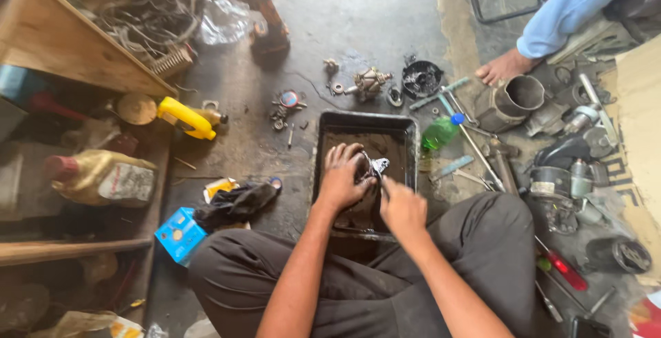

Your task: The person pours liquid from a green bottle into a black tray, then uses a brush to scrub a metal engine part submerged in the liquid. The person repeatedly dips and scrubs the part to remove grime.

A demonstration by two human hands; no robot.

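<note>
Over the black tray (407, 146) of dark liquid on the floor, the left hand (342, 178) curls around a greasy metal part (372, 170), whose pale end points toward one o'clock, long axis running seven to one. At four o'clock from it, the right hand (401, 207) is closed; what it grips cannot be told.

- The left hand (340, 181) is bare, with no glove, ring or watch in view.
- The right hand (403, 208) is bare too.
- Both forearms are uncovered, with no sleeves showing.
- The trousers (482, 241) are dark grey, loose and creased, with dusty smudges on the cloth.
</note>
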